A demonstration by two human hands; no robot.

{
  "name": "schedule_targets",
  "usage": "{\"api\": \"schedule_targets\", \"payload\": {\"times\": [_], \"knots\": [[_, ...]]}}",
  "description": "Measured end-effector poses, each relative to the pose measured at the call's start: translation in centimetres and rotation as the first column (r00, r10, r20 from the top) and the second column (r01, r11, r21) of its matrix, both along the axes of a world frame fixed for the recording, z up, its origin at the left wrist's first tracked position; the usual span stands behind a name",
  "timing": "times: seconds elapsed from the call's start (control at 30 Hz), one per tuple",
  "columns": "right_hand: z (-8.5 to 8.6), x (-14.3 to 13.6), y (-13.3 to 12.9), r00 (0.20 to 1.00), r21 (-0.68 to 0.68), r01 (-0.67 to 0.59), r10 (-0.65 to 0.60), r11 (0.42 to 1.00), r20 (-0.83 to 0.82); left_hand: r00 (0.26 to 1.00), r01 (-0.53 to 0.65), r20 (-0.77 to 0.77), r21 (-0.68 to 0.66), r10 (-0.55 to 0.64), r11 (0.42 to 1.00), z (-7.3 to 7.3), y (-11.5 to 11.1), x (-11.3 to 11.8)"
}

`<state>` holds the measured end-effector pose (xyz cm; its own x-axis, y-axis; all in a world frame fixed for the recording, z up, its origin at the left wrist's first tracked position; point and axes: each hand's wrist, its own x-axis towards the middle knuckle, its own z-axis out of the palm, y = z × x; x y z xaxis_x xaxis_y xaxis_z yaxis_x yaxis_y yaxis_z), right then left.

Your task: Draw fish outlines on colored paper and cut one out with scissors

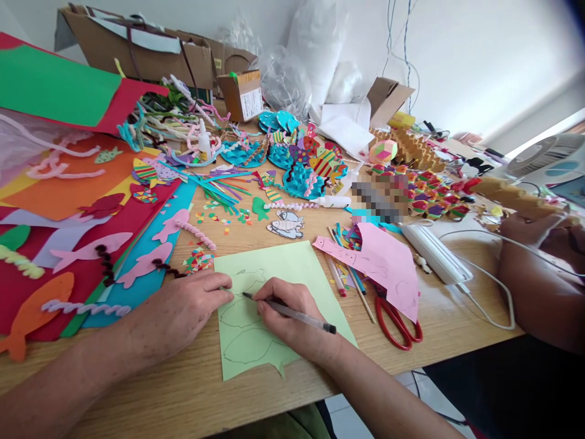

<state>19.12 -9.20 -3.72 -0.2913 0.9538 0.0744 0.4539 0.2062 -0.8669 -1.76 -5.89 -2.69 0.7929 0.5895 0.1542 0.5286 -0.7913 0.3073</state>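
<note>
A light green paper sheet (315,280) lies on the table in front of me, with fish outlines drawn on it in dark line. My right hand (292,317) grips a pen (297,316) with a clear barrel, its tip on the sheet near the upper outlines. At the sheet's left edge rests my left hand (183,311), fingers stretched out flat and fingertips on the paper. Small black-and-white fish cutouts (286,224) lie just beyond the sheet. Pink paper (388,268) with drawn outlines covers part of red-handled scissors (397,323) on the right.
Coloured sheets with fish cutouts (39,311) and twisted pipe cleaners spread over the left side. A glue bottle (204,143) stands behind. A white power strip (436,253) with a cable lies at right, near another person's arm (530,268). Cardboard boxes (240,94) line the back.
</note>
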Motion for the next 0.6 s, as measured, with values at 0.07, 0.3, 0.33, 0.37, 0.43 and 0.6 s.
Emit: {"api": "schedule_targets", "payload": {"times": [0.07,0.3,0.33,0.37,0.43,0.6], "knots": [[0.02,0.09,-0.06,1.0,-0.035,-0.004,0.003,0.999,-0.024,1.0,-0.008,0.003,-0.014,0.008,1.0,-0.11,-0.02,-0.03],[-0.11,0.0,-0.12,0.999,-0.01,-0.035,0.035,0.999,0.017,1.0,-0.023,0.007,-0.047,0.023,0.999,-0.37,-0.09,-0.05],[-0.14,-0.03,-0.11,0.999,-0.007,-0.037,0.037,0.999,0.018,1.0,-0.02,0.004,-0.044,0.02,0.999,-0.34,-0.09,-0.04],[-0.17,-0.05,-0.1,0.999,-0.004,-0.038,0.038,0.999,0.019,1.0,-0.017,0.002,-0.04,0.017,0.999,-0.29,-0.08,-0.02],[-0.21,-0.06,-0.07,0.999,-0.003,-0.039,0.039,0.999,0.022,1.0,-0.01,-0.012,-0.037,0.009,0.999,-0.13,-0.05,0.02],[-0.22,-0.06,-0.02,0.999,0.005,-0.04,0.04,0.999,0.021,0.999,-0.002,-0.047,-0.028,0.001,1.0,0.19,-0.03,0.08]]}}
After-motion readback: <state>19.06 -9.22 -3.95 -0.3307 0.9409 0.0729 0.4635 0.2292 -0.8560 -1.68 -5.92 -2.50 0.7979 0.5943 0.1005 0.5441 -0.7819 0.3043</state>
